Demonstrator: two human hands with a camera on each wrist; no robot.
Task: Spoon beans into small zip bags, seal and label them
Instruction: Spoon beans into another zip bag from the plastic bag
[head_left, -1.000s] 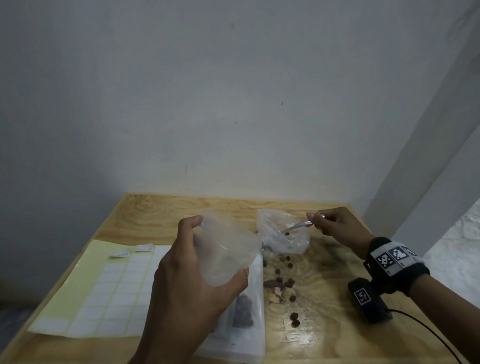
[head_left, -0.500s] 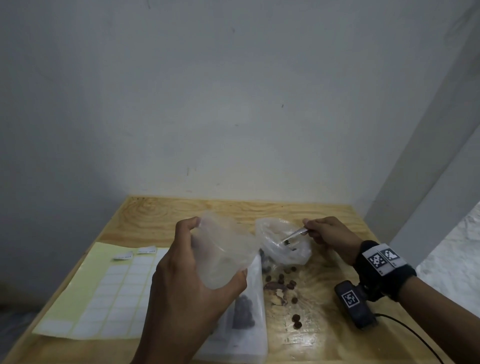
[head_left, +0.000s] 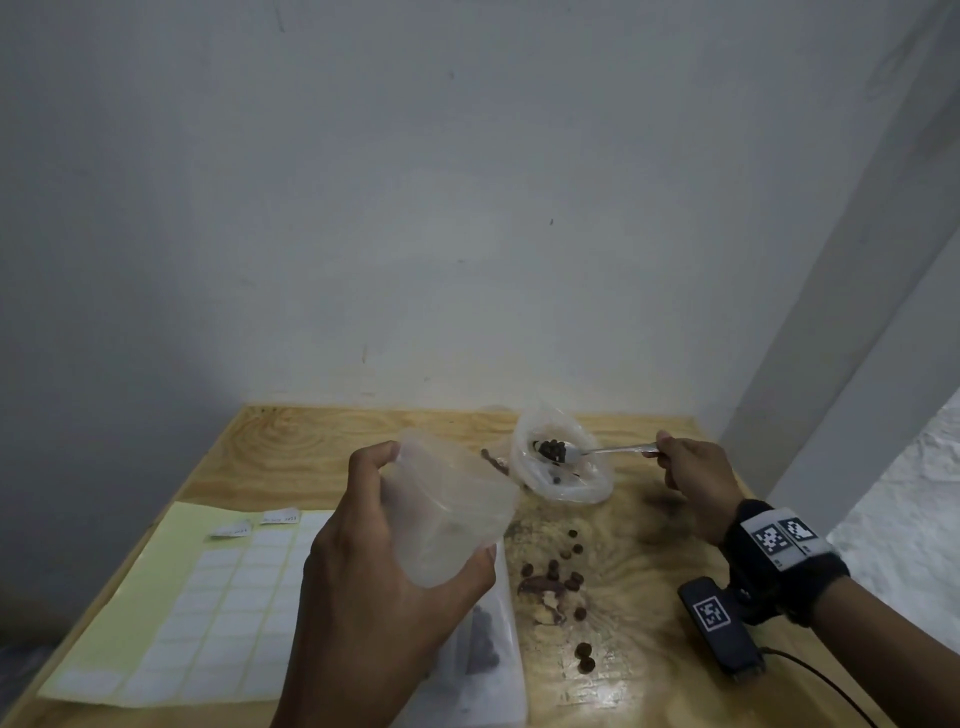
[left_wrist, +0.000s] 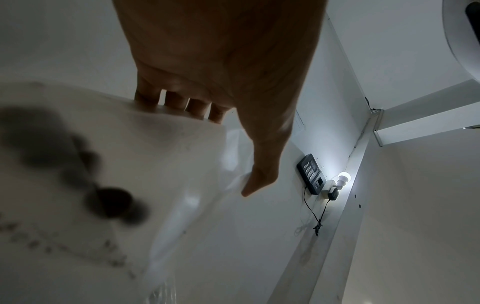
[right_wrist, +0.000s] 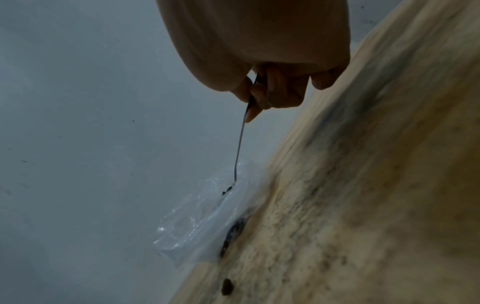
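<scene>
My left hand (head_left: 374, 571) grips a small clear zip bag (head_left: 447, 514) above the wooden table (head_left: 322, 447), its mouth held open toward the right. My right hand (head_left: 691, 478) pinches the handle of a metal spoon (head_left: 618, 449). The spoon's bowl holds a heap of dark beans (head_left: 553, 449) just above an open clear plastic bean bag (head_left: 563, 483) at the back of the table. In the right wrist view, the fingers (right_wrist: 259, 98) pinch the spoon (right_wrist: 240, 148) over that bag (right_wrist: 202, 222). In the left wrist view, the fingers (left_wrist: 176, 102) curl over the zip bag (left_wrist: 142, 154).
A yellow-backed sheet of white labels (head_left: 182, 613) lies at the left, with two peeled labels (head_left: 231, 530) on it. Loose beans (head_left: 561, 571) are scattered mid-table. Filled zip bags (head_left: 488, 654) lie under my left hand. A grey wall stands close behind.
The spoon has come up out of the bean bag with a load of beans, and my right hand has drawn slightly right. My left hand keeps the zip bag in place.
</scene>
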